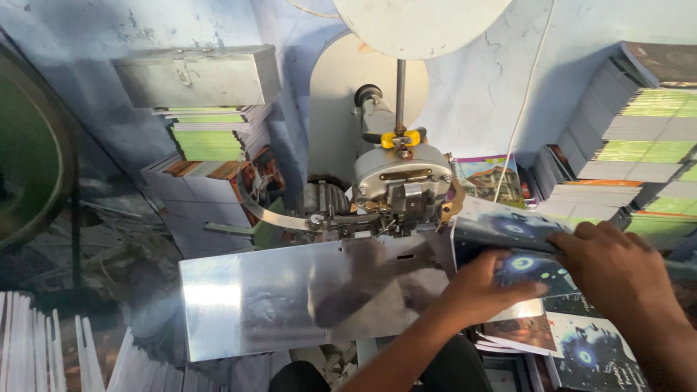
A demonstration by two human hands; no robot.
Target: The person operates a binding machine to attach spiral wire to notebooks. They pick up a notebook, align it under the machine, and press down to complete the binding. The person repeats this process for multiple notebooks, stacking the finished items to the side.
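Right hand [617, 272] lies flat, fingers spread, pressing down on a dark glossy booklet [508, 229] with glowing blue rings on its cover. Left hand [483, 290] comes in just beside it, fingers curled lightly onto the same booklet's near edge, thumb side towards the machine. The booklet sits on top of a pile of matching booklets [581, 348], right of the shiny metal plate [290, 297]. Above the plate stands the stitching machine head [403, 185], with a metal strip [265, 210] curving in from the left. Stacks of booklets [632, 145] rise against the blue wall, more on the left [210, 138].
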